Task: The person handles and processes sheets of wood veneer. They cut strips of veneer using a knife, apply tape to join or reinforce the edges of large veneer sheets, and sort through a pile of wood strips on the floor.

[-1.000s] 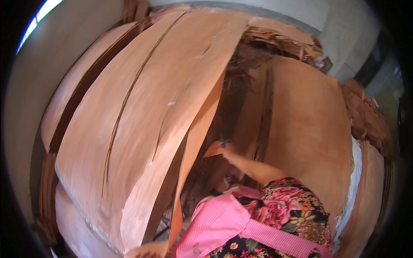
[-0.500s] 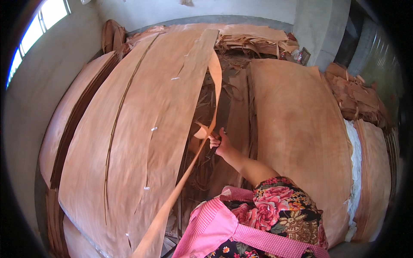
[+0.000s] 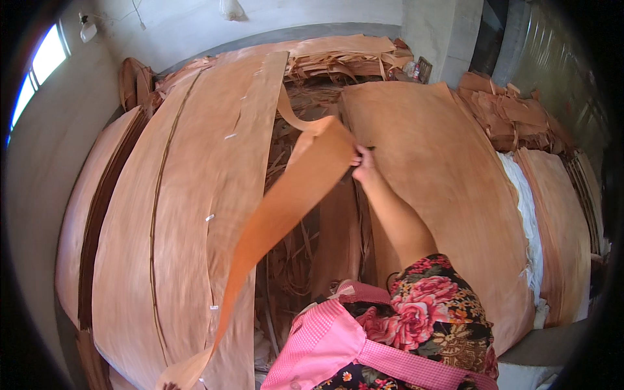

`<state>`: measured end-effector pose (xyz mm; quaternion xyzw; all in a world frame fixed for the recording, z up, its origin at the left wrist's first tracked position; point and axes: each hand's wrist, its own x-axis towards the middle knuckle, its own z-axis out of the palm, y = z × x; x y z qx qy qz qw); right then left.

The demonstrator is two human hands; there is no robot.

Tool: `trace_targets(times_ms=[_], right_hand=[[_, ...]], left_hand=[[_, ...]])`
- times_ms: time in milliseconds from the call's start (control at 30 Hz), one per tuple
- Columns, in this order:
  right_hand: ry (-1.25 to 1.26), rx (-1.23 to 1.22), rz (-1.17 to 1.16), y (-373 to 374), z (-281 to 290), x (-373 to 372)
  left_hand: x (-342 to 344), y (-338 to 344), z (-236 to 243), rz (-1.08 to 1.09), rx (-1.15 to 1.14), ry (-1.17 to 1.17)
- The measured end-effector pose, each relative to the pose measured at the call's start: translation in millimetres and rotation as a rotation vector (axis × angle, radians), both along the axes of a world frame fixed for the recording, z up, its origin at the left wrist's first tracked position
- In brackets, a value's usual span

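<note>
My right hand is raised near the middle, closed on a long loose veneer strip. The strip twists from the far end of the left stack down to the lower left edge. There my left hand barely shows, holding the strip's other end. Beneath it lies a broad veneer sheet with long splits and small pale tape pieces. A dark small object shows at my right hand, too small to name. Between the stacks is a dark trough of veneer scraps.
A smooth veneer stack stands right of the trough, with white sheeting along its side. Torn veneer piles sit at the back right and along the far wall. A narrow stack stands by the left wall with its window.
My right hand has moved up and away from me, lifting the strip into a wide twisted band. The strip has separated further from the left sheet's edge.
</note>
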<state>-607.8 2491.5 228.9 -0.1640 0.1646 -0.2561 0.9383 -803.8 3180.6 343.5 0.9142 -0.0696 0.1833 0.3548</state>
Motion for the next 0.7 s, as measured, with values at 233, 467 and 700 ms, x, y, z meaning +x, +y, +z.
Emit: trace_targets(times_ms=[233,467,700], right_hand=[[0.288,-0.273,-0.686,-179,-2,-229],[0.468,-0.662,-1.512,-237,183,-451],[0.448,-1.111,-1.906,-202,299,-436]], left_hand=[[56,-82,-18,-0.271,0.105,0.270],[122,-288,-58,-0.955,0.128,0.217],[195,-461,-119,-0.892,0.354,-0.044]])
